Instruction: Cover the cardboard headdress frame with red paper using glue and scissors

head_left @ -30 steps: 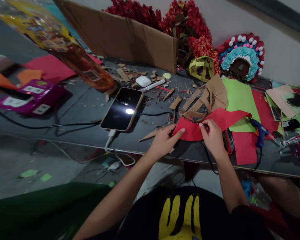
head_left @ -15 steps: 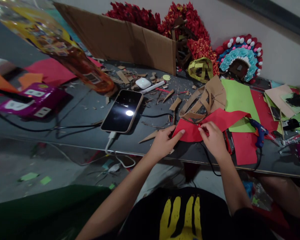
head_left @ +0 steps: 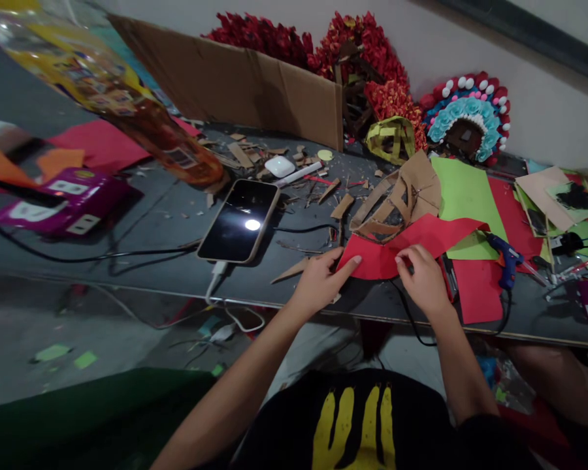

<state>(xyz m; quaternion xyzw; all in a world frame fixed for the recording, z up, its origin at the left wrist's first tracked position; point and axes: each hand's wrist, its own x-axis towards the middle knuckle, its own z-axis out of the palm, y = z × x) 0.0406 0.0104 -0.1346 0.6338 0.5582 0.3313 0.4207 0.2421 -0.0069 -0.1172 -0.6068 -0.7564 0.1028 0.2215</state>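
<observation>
My left hand (head_left: 318,277) grips the left end of a curved red paper piece (head_left: 372,256), its thumb lying on top and its fingers underneath. My right hand (head_left: 423,279) is just over the middle of that paper, thumb and forefinger brought together in a pinch. Anything between those fingertips is too small to make out. Behind the red paper, and partly covered by it, stands a cut cardboard frame (head_left: 399,196) with curved strips. To the right of my right hand lies a blue glue gun (head_left: 509,260), on red and lime-green sheets (head_left: 463,196).
A phone (head_left: 239,220) with a plugged-in cable lies left of my hands. Beyond it are a tilted-looking drink bottle (head_left: 171,147), a purple power strip (head_left: 73,201), and cardboard scraps. A cardboard panel (head_left: 274,91) and flowered headdresses (head_left: 468,117) stand along the wall.
My right hand has drawn slightly right and down, away from the spot it was pinching on the red paper. My left hand keeps its hold. The view has shifted a little.
</observation>
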